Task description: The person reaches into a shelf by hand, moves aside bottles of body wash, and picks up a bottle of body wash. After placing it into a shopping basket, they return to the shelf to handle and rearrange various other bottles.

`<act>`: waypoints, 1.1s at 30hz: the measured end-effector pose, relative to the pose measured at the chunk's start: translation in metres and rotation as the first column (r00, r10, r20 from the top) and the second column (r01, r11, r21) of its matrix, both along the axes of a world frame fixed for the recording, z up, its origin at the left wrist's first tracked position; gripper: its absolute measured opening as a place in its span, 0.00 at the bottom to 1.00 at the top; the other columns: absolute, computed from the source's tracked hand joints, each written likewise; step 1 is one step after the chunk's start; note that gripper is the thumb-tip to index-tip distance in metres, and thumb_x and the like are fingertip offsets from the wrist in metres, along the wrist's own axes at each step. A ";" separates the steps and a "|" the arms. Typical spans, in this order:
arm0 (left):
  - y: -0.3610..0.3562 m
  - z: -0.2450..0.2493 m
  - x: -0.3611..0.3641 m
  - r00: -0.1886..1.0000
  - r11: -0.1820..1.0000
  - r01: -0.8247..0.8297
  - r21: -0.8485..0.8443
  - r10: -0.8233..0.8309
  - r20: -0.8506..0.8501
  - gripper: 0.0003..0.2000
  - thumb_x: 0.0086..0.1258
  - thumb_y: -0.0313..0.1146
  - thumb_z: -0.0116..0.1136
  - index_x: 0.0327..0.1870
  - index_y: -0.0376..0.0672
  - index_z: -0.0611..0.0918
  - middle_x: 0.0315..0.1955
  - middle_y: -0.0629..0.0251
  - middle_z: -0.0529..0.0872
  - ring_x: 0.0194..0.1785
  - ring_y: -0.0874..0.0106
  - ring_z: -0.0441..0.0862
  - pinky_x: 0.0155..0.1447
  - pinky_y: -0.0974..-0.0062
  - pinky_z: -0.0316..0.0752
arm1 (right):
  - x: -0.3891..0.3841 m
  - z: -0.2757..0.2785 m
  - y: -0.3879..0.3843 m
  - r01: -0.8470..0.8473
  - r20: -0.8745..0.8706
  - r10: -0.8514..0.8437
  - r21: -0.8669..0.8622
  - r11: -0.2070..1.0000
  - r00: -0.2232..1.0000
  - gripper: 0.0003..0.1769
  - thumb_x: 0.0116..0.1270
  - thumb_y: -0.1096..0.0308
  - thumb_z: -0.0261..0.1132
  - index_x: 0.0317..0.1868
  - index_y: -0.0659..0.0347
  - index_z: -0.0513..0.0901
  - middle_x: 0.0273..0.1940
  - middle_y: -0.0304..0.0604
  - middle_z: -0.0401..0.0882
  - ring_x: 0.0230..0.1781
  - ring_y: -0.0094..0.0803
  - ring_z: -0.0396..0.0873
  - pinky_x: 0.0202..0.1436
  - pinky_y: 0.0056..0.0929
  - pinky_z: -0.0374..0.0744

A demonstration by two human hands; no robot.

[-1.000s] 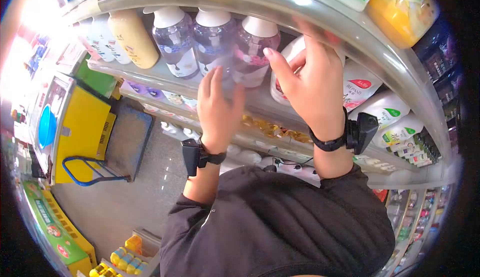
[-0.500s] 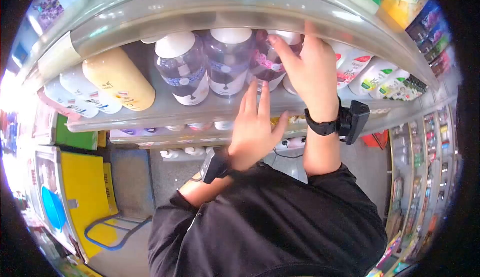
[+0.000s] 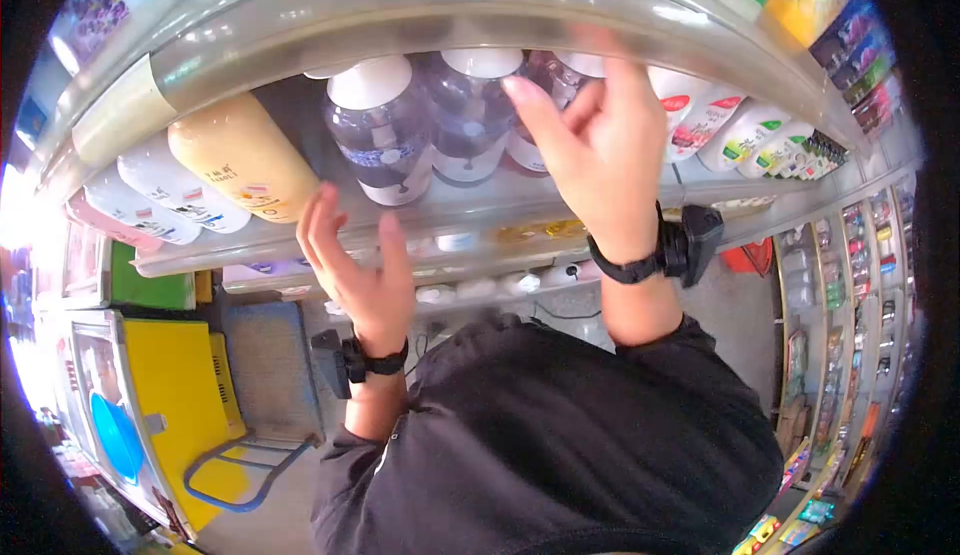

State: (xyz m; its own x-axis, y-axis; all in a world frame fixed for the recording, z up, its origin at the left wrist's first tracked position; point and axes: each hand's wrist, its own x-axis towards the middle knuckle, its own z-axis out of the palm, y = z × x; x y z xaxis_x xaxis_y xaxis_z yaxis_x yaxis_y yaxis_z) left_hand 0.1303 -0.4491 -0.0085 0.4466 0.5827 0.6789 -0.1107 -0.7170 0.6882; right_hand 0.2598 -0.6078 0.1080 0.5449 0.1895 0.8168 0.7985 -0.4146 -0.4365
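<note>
White-capped clear bottles stand in a row on the shelf: a left one (image 3: 378, 135), a middle one (image 3: 468, 115), and a third partly covered by my right hand (image 3: 605, 145). That hand is raised at the shelf opening, thumb and fingers apart, its thumb near the middle bottle's cap; its upper fingertips are blurred. Lower down, my left hand (image 3: 362, 270) is open at the shelf's front edge, between the yellow bottle (image 3: 240, 160) and the left clear bottle, with nothing in it.
White bottles with red labels (image 3: 700, 120) and green labels (image 3: 750, 140) stand to the right. A curved clear shelf edge (image 3: 480, 15) spans above. Below are a lower shelf of bottles, a blue-framed trolley (image 3: 265, 375) and a yellow panel (image 3: 175, 385).
My left hand has moved left, away from the bottle with the pink label, towards the yellow bottle. My right hand has shifted slightly left, and the view has shifted a little.
</note>
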 end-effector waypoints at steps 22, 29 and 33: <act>0.013 0.003 0.042 0.976 0.996 0.065 -0.059 -0.076 -0.205 0.47 0.60 0.49 0.74 0.74 0.32 0.62 0.63 0.39 0.74 0.66 0.46 0.73 0.67 0.56 0.71 | 0.032 0.009 0.035 0.162 0.282 -0.074 -0.304 0.939 0.957 0.20 0.60 0.57 0.73 0.52 0.53 0.85 0.42 0.44 0.88 0.41 0.48 0.86 0.45 0.42 0.83; 0.010 -0.005 0.034 0.986 0.994 0.028 0.109 -0.010 -0.168 0.42 0.63 0.42 0.73 0.73 0.32 0.64 0.64 0.41 0.74 0.65 0.44 0.74 0.69 0.54 0.70 | -0.004 0.020 0.027 0.085 -0.020 -0.089 -0.133 0.987 0.996 0.18 0.63 0.58 0.76 0.48 0.59 0.86 0.18 0.41 0.76 0.16 0.33 0.73 0.25 0.31 0.73; 0.028 -0.020 -0.013 0.995 0.987 -0.009 0.163 0.025 -0.096 0.34 0.62 0.36 0.72 0.68 0.34 0.71 0.60 0.43 0.77 0.62 0.45 0.76 0.65 0.52 0.73 | -0.049 -0.032 0.006 -0.242 0.168 0.234 0.030 0.970 0.958 0.13 0.61 0.82 0.65 0.47 0.68 0.82 0.42 0.50 0.80 0.34 0.37 0.77 0.40 0.34 0.75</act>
State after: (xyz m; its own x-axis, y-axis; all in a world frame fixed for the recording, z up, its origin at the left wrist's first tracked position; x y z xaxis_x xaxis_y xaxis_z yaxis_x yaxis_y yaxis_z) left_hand 0.1168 -0.4208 -0.0285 0.5065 0.4767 0.7185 -0.0355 -0.8211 0.5697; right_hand 0.2111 -0.6020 0.0765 0.3487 0.2546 0.9020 0.9331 -0.1848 -0.3086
